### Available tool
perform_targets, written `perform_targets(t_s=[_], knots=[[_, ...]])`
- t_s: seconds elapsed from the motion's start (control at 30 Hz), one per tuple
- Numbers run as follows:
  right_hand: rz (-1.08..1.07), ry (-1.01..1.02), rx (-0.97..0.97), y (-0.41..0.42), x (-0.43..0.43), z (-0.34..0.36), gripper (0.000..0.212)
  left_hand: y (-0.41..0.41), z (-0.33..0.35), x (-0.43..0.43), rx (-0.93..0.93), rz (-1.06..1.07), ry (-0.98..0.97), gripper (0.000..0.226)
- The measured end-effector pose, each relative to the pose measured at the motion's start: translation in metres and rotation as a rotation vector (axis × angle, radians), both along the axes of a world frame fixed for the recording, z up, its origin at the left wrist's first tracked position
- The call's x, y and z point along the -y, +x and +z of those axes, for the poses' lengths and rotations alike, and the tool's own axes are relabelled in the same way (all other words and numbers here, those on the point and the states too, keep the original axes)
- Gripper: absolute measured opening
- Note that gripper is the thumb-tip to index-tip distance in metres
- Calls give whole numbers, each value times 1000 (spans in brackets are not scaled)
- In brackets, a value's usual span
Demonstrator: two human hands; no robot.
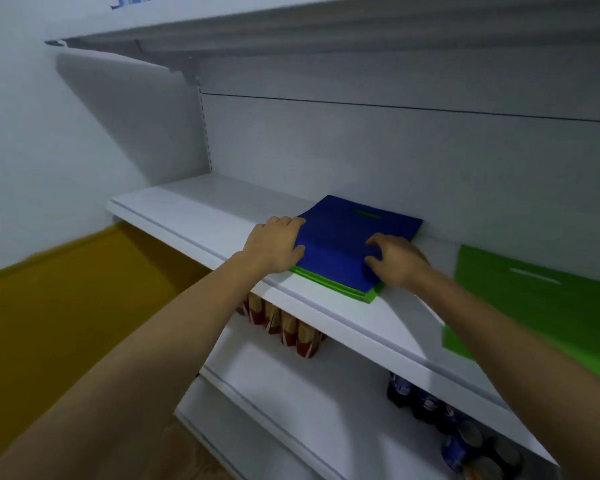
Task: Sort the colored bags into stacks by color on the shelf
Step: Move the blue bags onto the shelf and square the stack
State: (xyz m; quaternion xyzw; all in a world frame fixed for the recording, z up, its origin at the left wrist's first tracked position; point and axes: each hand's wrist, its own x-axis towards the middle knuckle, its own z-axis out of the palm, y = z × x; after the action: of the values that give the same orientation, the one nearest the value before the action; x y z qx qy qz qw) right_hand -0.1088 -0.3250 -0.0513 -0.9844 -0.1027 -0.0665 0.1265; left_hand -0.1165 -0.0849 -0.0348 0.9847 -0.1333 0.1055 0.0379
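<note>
Your left hand (274,244) gripped the left edge of the blue bag (340,247), and your right hand (397,259) pinched its right side with curled fingers. Under the blue bag lay a stack of green bags (370,295) on the shelf (194,216). Right of it lay a single green bag (551,306).

Our two bare arms
Our left hand (274,245) and right hand (399,259) are ungloved, with forearms uncovered down to the picture's edge.
</note>
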Motion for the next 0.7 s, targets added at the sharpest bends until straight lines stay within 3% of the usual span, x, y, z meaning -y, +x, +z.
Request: perform_targets(t_s=[0.13,0.27,0.4,0.57,0.63,0.7], knots=[[-56,37,-13,6,6,-18,41,31,-8,13,-11,-45,-32,61],[-161,131,21,4,7,-25,46,48,-27,16,-146,-62,-111,68],[-439,375,9,3,9,-25,64,51,-30,21,-136,-114,-125,65],[-632,789,24,5,7,-17,72,59,-28,9,-155,-226,-148,51],[-691,821,44,7,3,-15,74,64,-28,1,-175,-271,-171,48],[-705,793,83,9,-2,-14,60,67,-27,-4,-193,-296,-192,48]])
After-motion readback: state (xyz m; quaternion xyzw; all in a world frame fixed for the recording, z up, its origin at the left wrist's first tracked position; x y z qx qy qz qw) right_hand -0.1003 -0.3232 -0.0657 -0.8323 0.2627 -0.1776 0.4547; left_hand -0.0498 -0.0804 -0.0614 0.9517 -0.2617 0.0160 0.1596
